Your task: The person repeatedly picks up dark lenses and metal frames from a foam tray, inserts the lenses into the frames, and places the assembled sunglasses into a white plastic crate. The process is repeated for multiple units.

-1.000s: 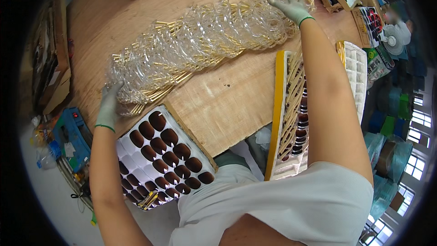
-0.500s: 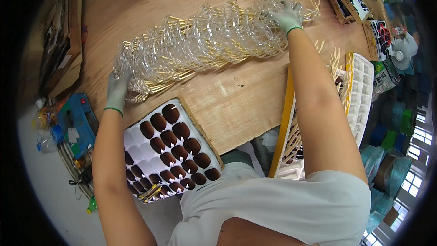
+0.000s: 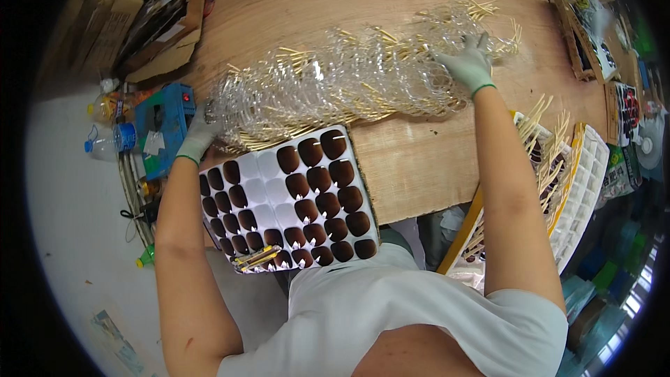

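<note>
A long row of clear, see-through eyeglass frames (image 3: pixel 314 87) with thin gold-coloured temples lies nested across the wooden table. My left hand (image 3: pixel 201 129), in a pale glove with a green cuff, rests flat against the row's left end. Its fingertips are partly hidden there. At the other end, my right hand (image 3: pixel 471 64), gloved alike, lies on the frames with its thumb and fingers spread. Close to my body a white tray (image 3: pixel 262 167) holds rows of dark brown lenses, and some of its pockets show bare white.
Yellow tweezers-like tools (image 3: pixel 258 258) lie on the tray's near edge. To my right stands a yellow-edged tray (image 3: pixel 464 234) of gold-templed glasses. A blue plastic tool or holder (image 3: pixel 164 122) and bottles (image 3: pixel 112 136) are at the left, below cardboard (image 3: pixel 167 56).
The whole view has shifted, so table, row and lens tray sit further right in the picture. Both hands stay at the row's ends; my right fingers look more spread.
</note>
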### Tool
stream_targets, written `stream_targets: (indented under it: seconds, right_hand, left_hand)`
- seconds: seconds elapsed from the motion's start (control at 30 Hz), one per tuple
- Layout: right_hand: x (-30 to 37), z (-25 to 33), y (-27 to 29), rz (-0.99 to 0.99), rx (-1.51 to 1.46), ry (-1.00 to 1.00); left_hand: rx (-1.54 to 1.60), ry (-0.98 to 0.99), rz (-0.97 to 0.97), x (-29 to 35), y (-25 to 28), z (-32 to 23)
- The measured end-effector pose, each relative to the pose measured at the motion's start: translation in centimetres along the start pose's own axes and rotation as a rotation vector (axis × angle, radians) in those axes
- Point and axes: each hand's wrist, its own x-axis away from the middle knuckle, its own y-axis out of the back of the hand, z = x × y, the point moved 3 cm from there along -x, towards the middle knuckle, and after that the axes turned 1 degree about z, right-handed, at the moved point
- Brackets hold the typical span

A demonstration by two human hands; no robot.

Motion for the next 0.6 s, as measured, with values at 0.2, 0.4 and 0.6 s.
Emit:
stream_targets:
  seconds: [0.2, 0.4, 0.6]
  right_hand:
    - [-0.5, -2.7, 1.3, 0.022, 0.007, 0.099]
    - [12.1, -3.3, 3.2, -0.393, -0.116, 0.345]
    - [26.1, -6.0, -2.7, -0.278, -0.420, 0.200]
  left_hand:
    - [0.109, -0.010, -0.059, 1.7, 0.1, 1.1]
    - [0.552, 0.346, -0.099, 0.7, 0.4, 4.4]
    - [0.171, 0.041, -0.086, -0.8, -1.2, 3.4]
